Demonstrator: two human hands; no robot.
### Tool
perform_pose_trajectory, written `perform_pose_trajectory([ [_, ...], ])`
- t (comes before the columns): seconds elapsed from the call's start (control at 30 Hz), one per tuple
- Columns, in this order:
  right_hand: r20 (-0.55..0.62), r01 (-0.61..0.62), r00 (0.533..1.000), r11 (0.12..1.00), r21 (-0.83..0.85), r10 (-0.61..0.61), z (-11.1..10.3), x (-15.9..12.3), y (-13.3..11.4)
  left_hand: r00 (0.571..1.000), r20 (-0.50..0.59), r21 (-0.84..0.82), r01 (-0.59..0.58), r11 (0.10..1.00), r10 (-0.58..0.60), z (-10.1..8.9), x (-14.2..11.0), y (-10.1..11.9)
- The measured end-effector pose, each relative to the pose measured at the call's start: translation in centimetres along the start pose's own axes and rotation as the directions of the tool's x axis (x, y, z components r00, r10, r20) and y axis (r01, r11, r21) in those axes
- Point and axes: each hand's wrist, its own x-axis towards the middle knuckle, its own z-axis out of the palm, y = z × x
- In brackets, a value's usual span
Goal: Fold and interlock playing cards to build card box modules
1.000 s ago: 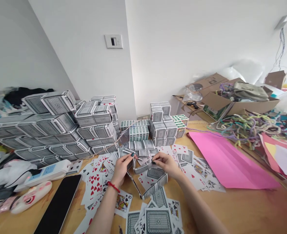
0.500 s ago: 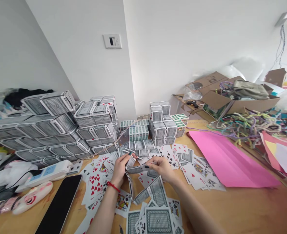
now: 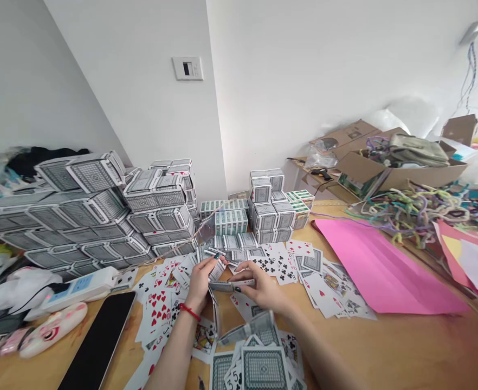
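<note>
Pinch the card strip (image 3: 221, 286) softly by its folds, so the thin cards do not crumple. The left hand (image 3: 198, 284) and right hand (image 3: 265, 290) each have a small, nearly closed grip on it, above the worktop (image 3: 385, 346). It looks grey and white, long and bent.

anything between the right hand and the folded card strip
Nothing visible: the right hand grips the folded card strip directly, opposite the left hand. Loose cards lie below, not between.
</note>
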Motion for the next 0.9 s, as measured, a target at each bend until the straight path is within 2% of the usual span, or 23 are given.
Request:
perform_pose_trajectory([
  [0.07,0.016,-0.004,1.000,0.997,-0.081,0.005,0.2,0.0,0.0,1.000,-0.002,0.002,0.002,1.000,-0.002,0.1,-0.1,0.0],
  [0.17,0.002,-0.009,1.000,0.957,-0.291,0.010,0.3,0.1,0.2,1.000,-0.004,0.013,0.005,1.000,-0.005,0.2,-0.2,0.1],
  [0.23,-0.015,-0.007,1.000,0.934,-0.358,0.001,0.4,0.2,0.5,1.000,-0.008,0.018,0.008,1.000,-0.008,0.3,-0.3,0.3],
  [0.47,-0.030,-0.006,1.000,0.946,-0.326,-0.004,0.7,0.3,0.8,1.000,-0.022,0.019,0.013,1.000,-0.013,0.6,-0.6,0.6],
  [0.7,-0.102,-0.026,0.995,0.941,-0.337,-0.008,1.1,0.4,0.7,0.999,-0.040,0.030,-0.007,1.000,0.009,0.8,-0.6,0.6],
  [0.9,-0.127,0.018,0.990,0.947,-0.320,-0.062,2.0,0.2,0.8,1.000,-0.013,0.030,-0.014,0.999,0.015,0.6,-0.4,0.2],
])
